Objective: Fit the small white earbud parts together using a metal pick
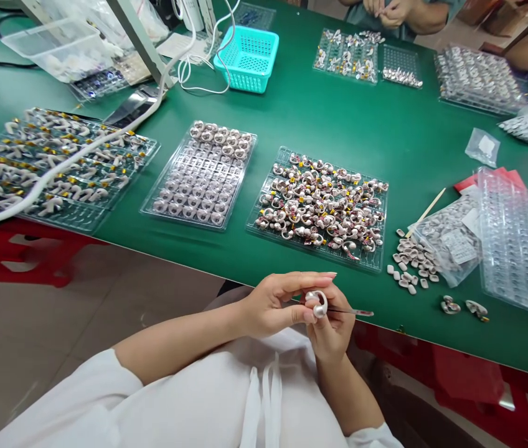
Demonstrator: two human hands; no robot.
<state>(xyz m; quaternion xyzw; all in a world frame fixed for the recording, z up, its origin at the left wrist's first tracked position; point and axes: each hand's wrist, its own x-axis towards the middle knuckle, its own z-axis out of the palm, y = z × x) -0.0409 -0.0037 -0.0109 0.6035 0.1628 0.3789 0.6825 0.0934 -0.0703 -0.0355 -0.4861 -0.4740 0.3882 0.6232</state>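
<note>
My left hand is closed, with thumb and fingers on a small white C-shaped clip, which looks like an ear-clip earbud shell. Right beside it, my right hand is closed too, its fingertips at the same clip. A thin metal tool, perhaps tweezers, sticks out to the right from my right hand; its other end is mostly hidden. Both hands are just off the table's front edge. Beyond them lies a clear tray heaped with similar clips with yellow tabs and reddish wires.
Small pale caps lie loose by a plastic bag. Two clip pieces sit near the edge. Clear trays are at right, a part-filled tray at centre-left. A white cable crosses the left; a turquoise basket stands behind. Co-workers' hands show at back.
</note>
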